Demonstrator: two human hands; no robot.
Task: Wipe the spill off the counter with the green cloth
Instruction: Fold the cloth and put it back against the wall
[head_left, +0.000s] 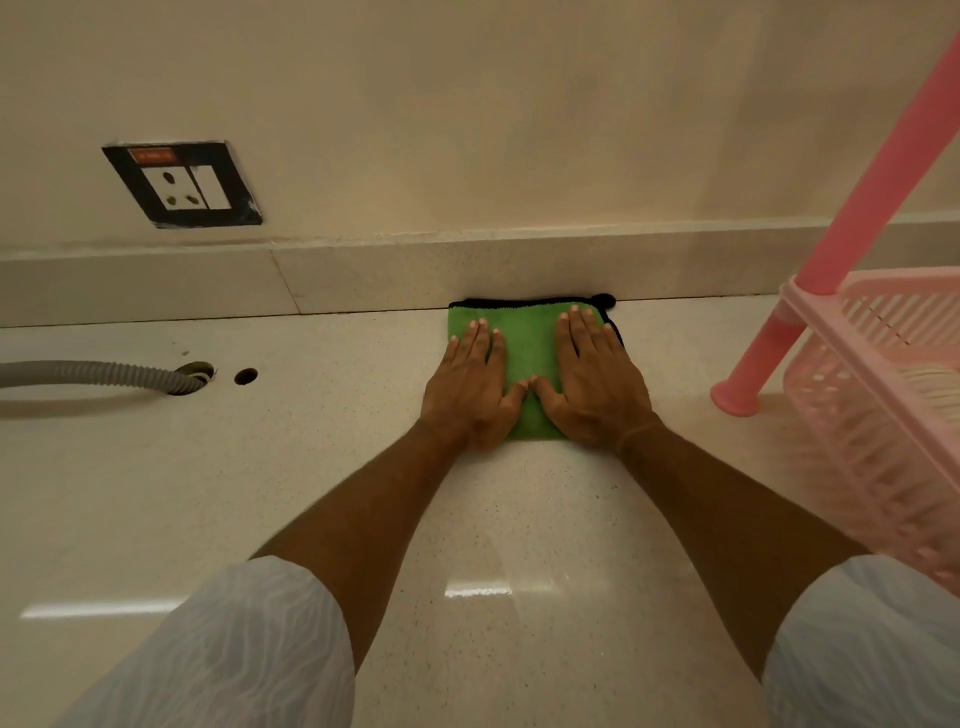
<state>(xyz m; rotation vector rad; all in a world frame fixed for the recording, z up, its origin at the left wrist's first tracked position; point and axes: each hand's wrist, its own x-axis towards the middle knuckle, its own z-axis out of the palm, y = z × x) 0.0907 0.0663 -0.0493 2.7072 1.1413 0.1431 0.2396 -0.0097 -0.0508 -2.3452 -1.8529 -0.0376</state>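
centre frame, against the backsplash: green cloth (527, 353) flat on counter (311, 467). left hand (470, 387) and right hand (597, 382) pressed flat on it, fingers extended, gripping nothing. soft, light, bunches easily; push by palms. spill not visible.

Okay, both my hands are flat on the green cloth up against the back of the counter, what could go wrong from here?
Sweeping right, the green cloth or your right hand could bump the pink rack's leg and shift it. Sweeping left, liquid might get pushed into the open hole or the hose opening. The cloth's far edge sits against the backsplash, so liquid in that seam may be missed.
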